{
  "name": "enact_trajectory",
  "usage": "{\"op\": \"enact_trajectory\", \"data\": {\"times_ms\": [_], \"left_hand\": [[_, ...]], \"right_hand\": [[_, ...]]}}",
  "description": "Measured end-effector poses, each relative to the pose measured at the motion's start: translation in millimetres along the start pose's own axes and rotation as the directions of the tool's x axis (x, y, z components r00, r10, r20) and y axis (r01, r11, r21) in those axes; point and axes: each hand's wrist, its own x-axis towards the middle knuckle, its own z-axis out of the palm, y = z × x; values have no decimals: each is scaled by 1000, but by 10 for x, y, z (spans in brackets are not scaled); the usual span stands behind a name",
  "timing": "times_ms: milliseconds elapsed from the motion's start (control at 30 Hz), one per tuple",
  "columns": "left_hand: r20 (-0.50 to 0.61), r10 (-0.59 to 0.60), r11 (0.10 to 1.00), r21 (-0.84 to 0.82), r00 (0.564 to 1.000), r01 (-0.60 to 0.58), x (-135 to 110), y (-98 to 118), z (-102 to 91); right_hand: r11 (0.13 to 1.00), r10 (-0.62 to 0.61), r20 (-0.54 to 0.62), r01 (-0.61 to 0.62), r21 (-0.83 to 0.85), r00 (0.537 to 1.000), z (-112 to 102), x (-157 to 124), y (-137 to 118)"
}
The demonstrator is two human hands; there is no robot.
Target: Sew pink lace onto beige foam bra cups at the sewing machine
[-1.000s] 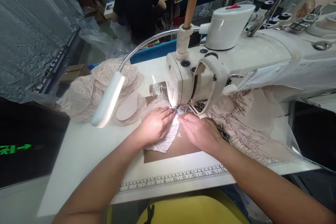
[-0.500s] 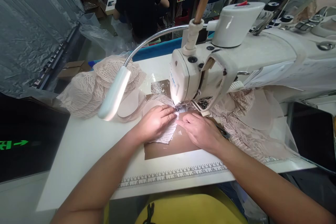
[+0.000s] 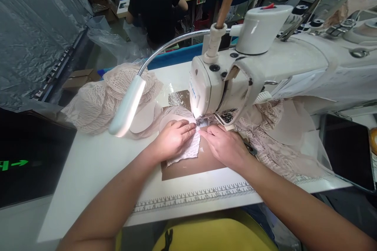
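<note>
My left hand (image 3: 174, 138) lies flat on a pale pink lace piece (image 3: 190, 150), its fingers stretched toward the needle area of the white sewing machine (image 3: 204, 84). From the other side, my right hand (image 3: 224, 144) reaches in with its index finger out against the lace's right edge and its other fingers bent. Its thumb is mostly hidden. Both sets of fingertips are just in front of the presser foot (image 3: 199, 118), under which the lace runs. Beneath the hands is a brown sheet (image 3: 203, 166) on the white table.
A lamp (image 3: 127, 106) on a bendable neck hangs at the left, before a lace heap (image 3: 94, 102). More lace (image 3: 282, 153) lies on the right, beside a dark tablet-like panel (image 3: 347, 151). A printed ruler (image 3: 194, 200) runs along the front edge. A person (image 3: 154, 6) sits beyond.
The lace's free lower end has swung slightly to the right and lies straighter. Both hands stay almost in place by the presser foot. The camera view has shifted a little.
</note>
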Motion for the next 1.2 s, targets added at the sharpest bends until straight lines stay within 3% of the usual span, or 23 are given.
{"op": "enact_trajectory", "data": {"times_ms": [133,400,733,1033,1200], "left_hand": [[-3,-17,1000,-5,1000,17,9,17,-29],[-13,59,998,-29,998,-59,-19,9,0],[-22,-2,999,-48,1000,1,4,28,-6],[-28,-128,991,-37,991,127,-23,9,16],[-42,-385,923,7,922,386,-62,48,-78]], "right_hand": [[1000,31,-26,-31,0,999,5,3,-1],[978,-171,-35,174,116,985,-5,-71,55],[990,-121,-117,129,61,986,36,-45,50],[997,-57,-130,63,43,990,-19,-44,69],[988,77,-105,-90,-124,992,-176,-202,150]]}}
